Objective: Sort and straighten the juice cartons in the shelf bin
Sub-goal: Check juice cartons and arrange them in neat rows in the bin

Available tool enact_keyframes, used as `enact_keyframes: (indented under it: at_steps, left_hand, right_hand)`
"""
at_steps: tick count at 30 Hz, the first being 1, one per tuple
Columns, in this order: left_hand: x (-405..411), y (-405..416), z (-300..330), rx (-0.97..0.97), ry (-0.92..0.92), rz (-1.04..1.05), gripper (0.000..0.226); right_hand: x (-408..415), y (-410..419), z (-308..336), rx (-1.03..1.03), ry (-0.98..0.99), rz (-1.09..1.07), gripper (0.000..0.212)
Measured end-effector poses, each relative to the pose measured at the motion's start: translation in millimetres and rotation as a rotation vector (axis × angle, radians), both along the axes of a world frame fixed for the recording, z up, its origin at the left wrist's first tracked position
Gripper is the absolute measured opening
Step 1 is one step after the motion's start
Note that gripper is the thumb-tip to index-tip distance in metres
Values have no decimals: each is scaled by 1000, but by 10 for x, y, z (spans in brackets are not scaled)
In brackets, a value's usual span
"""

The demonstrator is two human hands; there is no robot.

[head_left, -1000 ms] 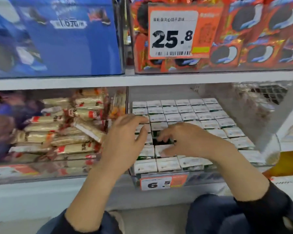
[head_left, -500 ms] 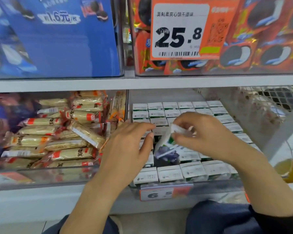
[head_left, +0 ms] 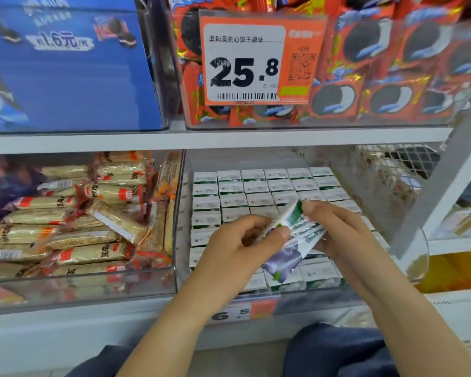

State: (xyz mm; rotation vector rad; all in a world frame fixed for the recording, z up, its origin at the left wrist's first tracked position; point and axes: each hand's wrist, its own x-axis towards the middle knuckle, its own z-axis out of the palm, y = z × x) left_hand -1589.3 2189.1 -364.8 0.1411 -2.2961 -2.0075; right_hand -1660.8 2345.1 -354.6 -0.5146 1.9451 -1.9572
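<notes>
We see both hands meeting on one juice carton point(head_left: 291, 242), tilted, lifted above packed cartons point(head_left: 256, 186) in clear shelf bin point(head_left: 181, 213), L hand point(head_left: 237, 251) pinching its near side, R hand point(head_left: 337, 229) gripping far end, price tag point(head_left: 242, 311) below.

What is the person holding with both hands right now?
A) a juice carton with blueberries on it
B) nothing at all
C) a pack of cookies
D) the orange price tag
A: the left hand and the right hand both grip one juice carton, tilted above the rows of cartons in the shelf bin, and blueberries show on its lower end.
</notes>
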Motion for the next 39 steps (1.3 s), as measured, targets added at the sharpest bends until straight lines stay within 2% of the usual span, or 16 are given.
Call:
enact_keyframes:
  at_steps: [3, 5, 8, 13, 15, 20, 22, 23, 25, 27, 30, 32, 35, 39]
  left_hand:
    - [-13, 39, -25, 109, 16, 49, 18]
    - [-20, 61, -51, 149, 29, 66, 30]
    - [-34, 56, -86, 173, 54, 74, 41]
    - [-37, 2, -76, 244, 61, 99, 36]
    - [-12, -29, -90, 95, 108, 134, 40]
    - [53, -38, -114, -627, 237, 187, 60]
    - [42, -17, -130, -794, 239, 198, 62]
    - [37, -9, -136, -809, 239, 217, 61]
    - [35, -4, -119, -693, 233, 271, 53]
    - [38, -23, -83, -468, 234, 302, 43]
    - [53, -60, -8, -117, 199, 229, 31]
    - [53, -61, 6, 41, 180, 157, 25]
    - [38, -65, -16, 62, 162, 75, 28]
    - [41, -94, -55, -130, 117, 7, 24]
  right_hand:
    - [37, -3, -67, -25, 26, 2, 36]
    - [45, -17, -97, -30, 52, -15, 45]
    - [37, -33, -101, -91, 19, 7, 46]
    - [42, -76, -89, -147, -21, 20, 44]
    - [46, -103, -98, -137, -27, -9, 46]
    - [28, -118, -119, -134, -45, -107, 45]
    - [26, -131, -138, -119, -41, -151, 49]
    - [24, -137, -143, -115, -40, -161, 51]
    - [20, -145, -130, -118, -45, -145, 55]
    - [17, -137, -92, -167, -70, -82, 59]
    - [8, -107, -44, -172, -97, 17, 56]
    - [7, -95, -52, -146, -140, 41, 48]
    - [3, -95, -84, -94, -147, 12, 46]
    - [19, -153, -106, -61, -140, -70, 57]
